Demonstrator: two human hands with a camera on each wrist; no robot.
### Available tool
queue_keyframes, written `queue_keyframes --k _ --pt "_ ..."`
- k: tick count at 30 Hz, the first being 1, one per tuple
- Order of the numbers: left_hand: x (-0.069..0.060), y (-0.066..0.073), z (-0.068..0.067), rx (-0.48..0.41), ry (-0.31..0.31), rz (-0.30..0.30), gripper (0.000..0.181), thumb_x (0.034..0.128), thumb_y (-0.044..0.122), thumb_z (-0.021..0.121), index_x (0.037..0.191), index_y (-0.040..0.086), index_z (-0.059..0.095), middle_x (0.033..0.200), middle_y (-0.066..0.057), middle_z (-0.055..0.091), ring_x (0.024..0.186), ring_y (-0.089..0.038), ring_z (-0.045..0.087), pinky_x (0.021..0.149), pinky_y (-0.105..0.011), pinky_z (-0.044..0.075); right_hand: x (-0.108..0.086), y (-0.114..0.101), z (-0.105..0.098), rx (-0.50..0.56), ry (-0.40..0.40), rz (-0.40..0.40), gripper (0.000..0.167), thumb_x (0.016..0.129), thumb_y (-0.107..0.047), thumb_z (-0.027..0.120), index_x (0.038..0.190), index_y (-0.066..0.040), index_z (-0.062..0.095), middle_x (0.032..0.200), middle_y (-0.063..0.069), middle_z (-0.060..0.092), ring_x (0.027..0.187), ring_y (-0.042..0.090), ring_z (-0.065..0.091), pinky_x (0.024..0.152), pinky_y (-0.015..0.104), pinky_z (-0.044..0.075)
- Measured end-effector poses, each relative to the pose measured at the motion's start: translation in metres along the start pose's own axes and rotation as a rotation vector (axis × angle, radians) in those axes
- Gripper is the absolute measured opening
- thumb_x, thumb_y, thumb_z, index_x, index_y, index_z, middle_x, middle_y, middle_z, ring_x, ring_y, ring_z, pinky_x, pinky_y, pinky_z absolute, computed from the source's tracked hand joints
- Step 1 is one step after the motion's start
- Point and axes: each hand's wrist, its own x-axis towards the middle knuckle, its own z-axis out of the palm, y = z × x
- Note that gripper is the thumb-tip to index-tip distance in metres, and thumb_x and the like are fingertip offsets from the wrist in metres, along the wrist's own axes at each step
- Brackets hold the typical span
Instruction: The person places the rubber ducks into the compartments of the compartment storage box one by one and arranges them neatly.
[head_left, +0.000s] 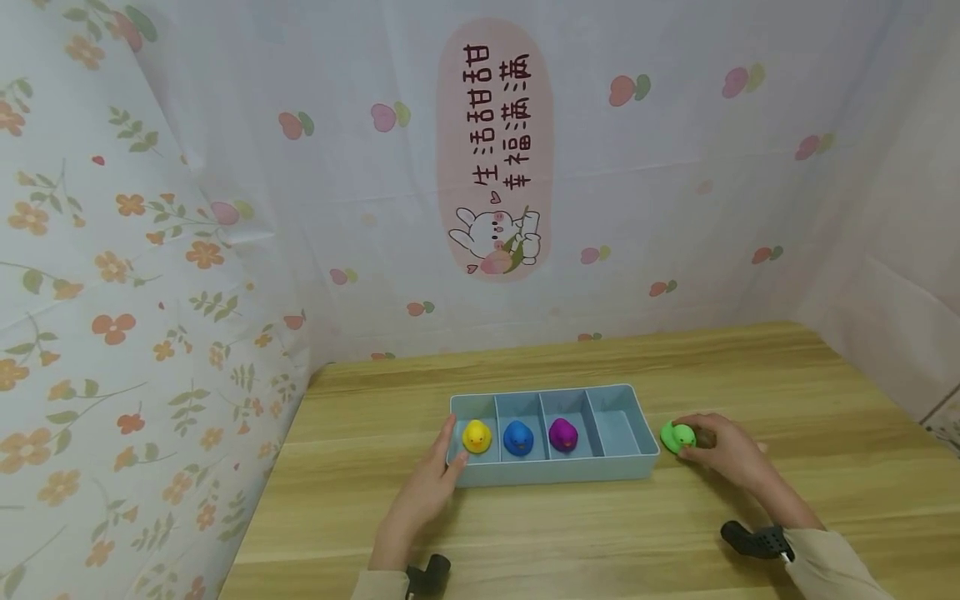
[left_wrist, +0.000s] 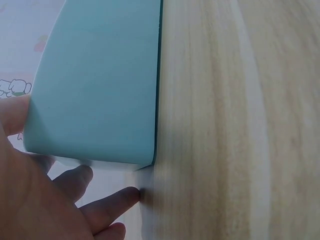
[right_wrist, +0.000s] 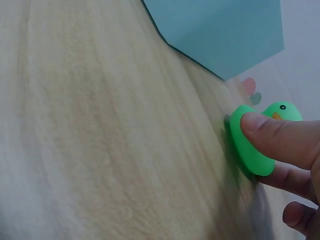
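A pale blue tray (head_left: 555, 473) with several compartments in a row stands on the table. From the left, a yellow rubber duck (head_left: 477, 437), a blue duck (head_left: 518, 438) and a purple duck (head_left: 563, 435) each sit in their own compartment; the rightmost one is bare. My left hand (head_left: 427, 492) holds the tray's left end, thumb (left_wrist: 14, 114) at the rim and fingers around the end wall. Just right of the tray, my right hand (head_left: 727, 454) pinches a green rubber duck (right_wrist: 250, 145) between thumb and fingers. Whether this duck touches the table I cannot tell.
The wooden table (head_left: 525, 542) reaches back to a printed cloth (head_left: 337, 208) hung behind it. Another cloth (head_left: 112, 333) with flowers hangs along the left side. Black straps with camera mounts (head_left: 757, 542) sit on both wrists.
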Motion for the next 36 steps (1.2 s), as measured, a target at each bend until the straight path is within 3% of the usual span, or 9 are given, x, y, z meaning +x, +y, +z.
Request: queue_keyframes --k 15,22,29,36 --pt "0.0 0.0 0.0 0.009 0.004 -0.004 0.066 0.1012 0.045 0.038 0.155 0.019 0.011 0.159 -0.011 0.019 0.141 -0.041 0.027 0.111 -0.062 0.025 0.0 -0.008 -0.007 -0.037 0.053 -0.009 0.042 0.074 -0.01 0.08 0.112 0.001 0.067 0.111 0.025 0.065 0.102 0.044 0.059 0.082 0.06 0.045" --pt "-0.001 0.0 0.001 -0.01 0.008 -0.004 0.066 0.1011 0.044 0.039 0.155 0.019 0.011 0.159 -0.01 0.02 0.141 -0.04 0.027 0.112 -0.06 0.025 0.002 -0.016 -0.014 -0.06 0.067 0.039 0.045 0.075 -0.018 0.08 0.115 -0.001 0.066 0.114 0.026 0.064 0.106 0.049 0.056 0.075 0.056 0.035" --pt "-0.001 0.002 0.0 -0.031 0.0 -0.005 0.064 0.102 0.038 0.041 0.155 0.017 0.011 0.159 -0.011 0.019 0.142 -0.039 0.026 0.113 -0.058 0.024 0.005 -0.023 -0.02 -0.038 0.08 0.01 0.043 0.078 -0.017 0.078 0.115 0.0 0.065 0.114 0.025 0.064 0.106 0.046 0.057 0.076 0.055 0.038" --pt "0.0 0.0 0.0 -0.016 0.001 0.003 0.065 0.1017 0.042 0.039 0.155 0.016 0.011 0.159 -0.013 0.019 0.142 -0.04 0.026 0.113 -0.058 0.024 0.007 -0.031 -0.022 -0.068 0.137 -0.036 0.04 0.076 -0.016 0.08 0.111 -0.003 0.068 0.107 0.022 0.068 0.097 0.042 0.061 0.067 0.042 0.039"
